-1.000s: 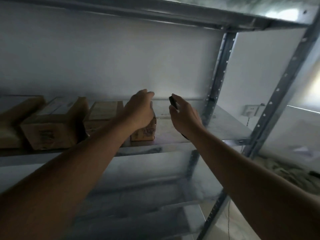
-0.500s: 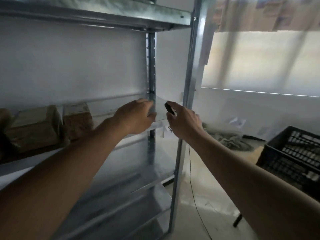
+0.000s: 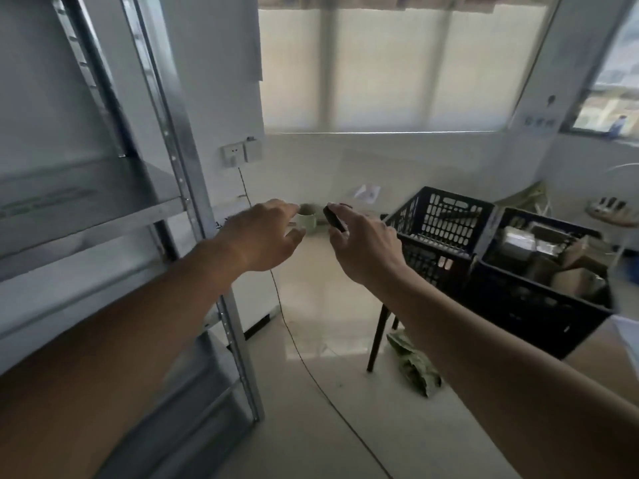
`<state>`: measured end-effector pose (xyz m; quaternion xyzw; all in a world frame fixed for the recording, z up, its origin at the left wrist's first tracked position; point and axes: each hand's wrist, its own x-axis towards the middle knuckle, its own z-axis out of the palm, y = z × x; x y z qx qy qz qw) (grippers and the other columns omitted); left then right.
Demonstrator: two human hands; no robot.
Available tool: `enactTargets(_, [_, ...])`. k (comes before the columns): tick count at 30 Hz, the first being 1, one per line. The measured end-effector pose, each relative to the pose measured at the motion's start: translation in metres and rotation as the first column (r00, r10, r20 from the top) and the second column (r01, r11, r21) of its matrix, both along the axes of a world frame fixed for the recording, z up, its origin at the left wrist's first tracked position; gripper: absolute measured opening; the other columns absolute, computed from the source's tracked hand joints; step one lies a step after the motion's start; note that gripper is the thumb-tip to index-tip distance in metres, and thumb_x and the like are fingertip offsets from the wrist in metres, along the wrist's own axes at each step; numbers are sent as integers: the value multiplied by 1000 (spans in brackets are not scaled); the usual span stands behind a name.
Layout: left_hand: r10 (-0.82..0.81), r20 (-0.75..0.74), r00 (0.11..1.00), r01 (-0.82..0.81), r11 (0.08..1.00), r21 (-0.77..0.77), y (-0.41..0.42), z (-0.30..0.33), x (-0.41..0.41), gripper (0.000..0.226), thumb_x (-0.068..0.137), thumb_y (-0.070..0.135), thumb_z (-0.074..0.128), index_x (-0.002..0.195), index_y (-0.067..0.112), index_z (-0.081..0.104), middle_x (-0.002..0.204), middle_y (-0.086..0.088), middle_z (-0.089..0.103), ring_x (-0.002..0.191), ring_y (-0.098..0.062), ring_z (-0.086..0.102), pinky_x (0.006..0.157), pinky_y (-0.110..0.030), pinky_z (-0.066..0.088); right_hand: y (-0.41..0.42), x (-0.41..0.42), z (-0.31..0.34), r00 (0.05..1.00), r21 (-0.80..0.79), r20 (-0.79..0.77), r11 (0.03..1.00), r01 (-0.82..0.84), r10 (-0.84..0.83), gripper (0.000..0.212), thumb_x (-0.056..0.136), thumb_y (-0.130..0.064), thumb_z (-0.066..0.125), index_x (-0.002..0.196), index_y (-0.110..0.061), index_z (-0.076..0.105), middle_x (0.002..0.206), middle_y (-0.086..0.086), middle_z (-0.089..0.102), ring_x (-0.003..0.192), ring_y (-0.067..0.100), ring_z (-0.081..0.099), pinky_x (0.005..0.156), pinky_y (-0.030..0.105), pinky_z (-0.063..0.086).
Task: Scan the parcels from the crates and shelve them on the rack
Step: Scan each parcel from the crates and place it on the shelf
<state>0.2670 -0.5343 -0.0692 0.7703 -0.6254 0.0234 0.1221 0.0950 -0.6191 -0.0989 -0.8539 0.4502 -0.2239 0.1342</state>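
Observation:
My left hand (image 3: pixel 264 233) hangs in mid-air with relaxed fingers and holds nothing, just right of the metal rack (image 3: pixel 179 202). My right hand (image 3: pixel 363 243) grips a small black scanner (image 3: pixel 333 217), whose tip sticks out above my fingers. Two dark plastic crates stand at the right: the nearer-left crate (image 3: pixel 439 229) looks mostly bare inside, while the right crate (image 3: pixel 539 299) holds several brown cardboard parcels (image 3: pixel 574 271). The rack's shelves in view carry no parcels.
A black cable (image 3: pixel 294 340) runs from a wall socket (image 3: pixel 233 155) down across the tiled floor. A pale green mug (image 3: pixel 307 217) sits beyond my hands. Crumpled green material (image 3: pixel 413 364) lies on the floor by a dark table leg (image 3: pixel 377 337). Blinds cover the window behind.
The view has swung right, away from the shelf with boxes toward the crates. My left hand came off the shelved parcel and is now empty in the air; the right still holds the scanner.

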Motion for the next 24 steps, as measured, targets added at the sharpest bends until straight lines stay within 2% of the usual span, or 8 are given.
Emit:
enactTargets(4, [-93,-1,996,93,995,43,-56,-13,-40,59,107,49,47,159,21,42,161,-1,45,143,-25,48,115,-44,42,-36,-54,-16,995,41,-36,994,98,-96,55,109,-47,48,162,-47,35,141,19,61,122,43,59,104,51,49])
enactTargets(10, [-226,-34,973,228,973,42,-151,-36,-79,59,106,50,47,157,21,43,161,-1,45,147,-24,43,117,-46,39,-103,-107,-40,969,57,-60,968,243,-239,53,109,-49,45,162,-48,36,136,18,62,118,42,59,102,51,49])
enactTargets(18, [-380,-114,918,388,920,61,-306,-81,-88,56,106,47,50,155,21,46,157,-1,49,142,-25,48,114,-47,42,-224,-125,-79,908,73,-109,907,414,-405,54,110,-48,46,162,-45,37,140,19,62,121,43,60,104,53,50])
enactTargets(24, [-490,-175,854,515,843,153,-416,-122,-94,56,105,46,51,156,22,45,156,1,49,140,-25,49,113,-49,44,-310,-131,-109,835,97,-124,831,548,-536,54,110,-49,46,162,-45,35,141,18,62,123,42,60,105,54,50])
